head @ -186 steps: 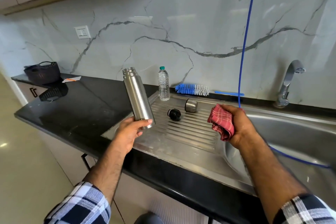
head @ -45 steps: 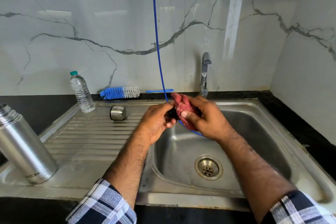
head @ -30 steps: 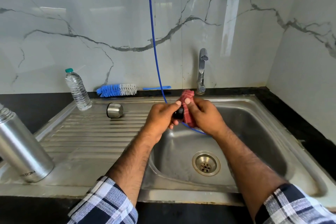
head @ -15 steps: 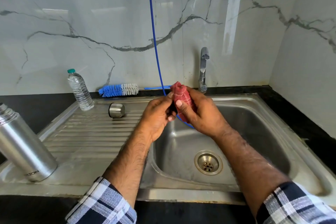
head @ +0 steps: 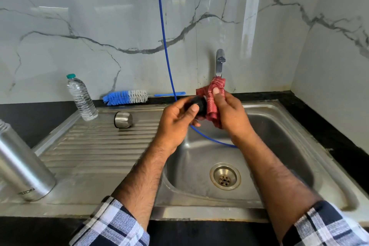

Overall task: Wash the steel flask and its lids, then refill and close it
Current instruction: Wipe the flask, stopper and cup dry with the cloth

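From the head view I see my left hand (head: 175, 120) pinching the black inner lid (head: 197, 106) over the sink (head: 299, 126), my right hand (head: 229, 114) pinching a red cloth (head: 212, 98) against it. The steel flask (head: 22, 168) stands on the drainboard (head: 103, 146), the steel cap (head: 123, 119) lying farther back.

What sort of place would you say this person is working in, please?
Most likely a home kitchen: a stainless steel sink with ribbed drainboard set in a black stone counter, a chrome tap and a marble-patterned splashback.
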A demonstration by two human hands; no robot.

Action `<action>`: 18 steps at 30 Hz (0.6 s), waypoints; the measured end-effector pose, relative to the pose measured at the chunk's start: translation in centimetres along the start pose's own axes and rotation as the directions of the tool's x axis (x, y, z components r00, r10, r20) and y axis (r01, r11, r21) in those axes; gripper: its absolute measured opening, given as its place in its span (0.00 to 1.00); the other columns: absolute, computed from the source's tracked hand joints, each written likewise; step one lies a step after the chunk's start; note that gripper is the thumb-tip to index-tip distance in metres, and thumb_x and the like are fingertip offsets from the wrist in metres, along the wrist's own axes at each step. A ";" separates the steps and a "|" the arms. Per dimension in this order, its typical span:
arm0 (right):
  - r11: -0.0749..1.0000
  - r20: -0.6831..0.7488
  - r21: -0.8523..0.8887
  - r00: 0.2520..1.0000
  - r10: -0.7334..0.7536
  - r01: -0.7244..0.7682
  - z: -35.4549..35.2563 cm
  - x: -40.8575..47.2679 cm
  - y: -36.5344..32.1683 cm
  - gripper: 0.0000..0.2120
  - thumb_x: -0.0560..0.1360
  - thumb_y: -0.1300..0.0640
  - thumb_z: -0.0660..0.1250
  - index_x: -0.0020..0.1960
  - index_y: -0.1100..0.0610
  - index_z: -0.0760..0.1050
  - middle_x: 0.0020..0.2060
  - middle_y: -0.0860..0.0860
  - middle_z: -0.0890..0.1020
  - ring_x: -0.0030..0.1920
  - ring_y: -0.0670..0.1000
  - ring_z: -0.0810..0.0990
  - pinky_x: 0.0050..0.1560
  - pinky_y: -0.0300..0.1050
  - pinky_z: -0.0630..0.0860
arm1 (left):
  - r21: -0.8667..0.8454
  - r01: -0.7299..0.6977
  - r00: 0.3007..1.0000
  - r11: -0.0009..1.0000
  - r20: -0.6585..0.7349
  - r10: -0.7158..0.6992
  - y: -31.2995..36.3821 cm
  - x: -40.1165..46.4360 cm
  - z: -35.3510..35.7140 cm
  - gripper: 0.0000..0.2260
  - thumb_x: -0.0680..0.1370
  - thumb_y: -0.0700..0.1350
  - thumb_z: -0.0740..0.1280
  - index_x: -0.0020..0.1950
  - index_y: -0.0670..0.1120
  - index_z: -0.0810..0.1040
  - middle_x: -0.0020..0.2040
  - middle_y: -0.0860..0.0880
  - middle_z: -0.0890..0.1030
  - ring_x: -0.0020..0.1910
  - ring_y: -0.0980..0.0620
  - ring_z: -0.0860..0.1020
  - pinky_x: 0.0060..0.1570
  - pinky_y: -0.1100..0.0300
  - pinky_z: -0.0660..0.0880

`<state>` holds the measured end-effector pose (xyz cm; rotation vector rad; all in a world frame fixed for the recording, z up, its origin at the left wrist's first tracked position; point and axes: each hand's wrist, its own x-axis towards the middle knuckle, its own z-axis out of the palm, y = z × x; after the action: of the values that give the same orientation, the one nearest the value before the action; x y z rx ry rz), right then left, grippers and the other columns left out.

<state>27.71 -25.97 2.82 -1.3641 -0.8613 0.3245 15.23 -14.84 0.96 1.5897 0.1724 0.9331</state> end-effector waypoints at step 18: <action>0.997 0.091 -0.069 0.996 -0.018 0.025 -0.1 -0.3 0.8 0.22 0.85 0.41 0.63 0.53 0.57 0.86 0.38 0.54 0.88 0.39 0.54 0.87 0.43 0.51 0.83 | -0.107 0.142 0.988 0.984 0.079 -0.134 0.2 -0.1 -2.0 0.21 0.75 0.38 0.74 0.68 0.36 0.79 0.62 0.31 0.82 0.58 0.34 0.83 0.62 0.36 0.80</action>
<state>27.82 -26.04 1.95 -1.4127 -0.9692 0.3439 13.86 -13.43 1.02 1.4855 0.1743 0.7642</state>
